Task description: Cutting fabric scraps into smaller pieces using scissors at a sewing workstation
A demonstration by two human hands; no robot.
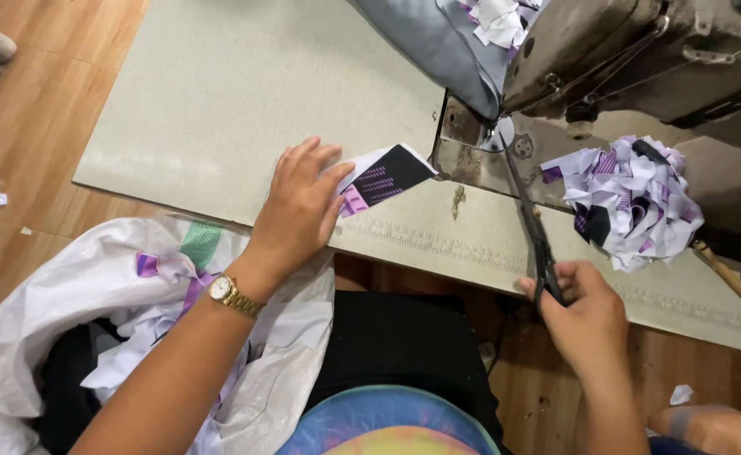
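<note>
My left hand (300, 205) lies flat on the sewing table (219, 101), fingers spread, pressing down a small black, white and purple fabric piece (383, 177) that points toward the needle area. A gold wristwatch (234, 295) sits on that wrist. My right hand (585, 312) grips the handles of long black scissors (529, 217), whose blades reach up to the machine's metal plate (471, 152). The scissors do not touch the fabric piece.
A worn sewing machine (640, 50) fills the upper right, with grey cloth (438, 42) behind it. A heap of purple, white and black fabric pieces (631, 202) lies right of the scissors. A white sack of pieces (75, 320) rests at my left. Wooden floor surrounds the table.
</note>
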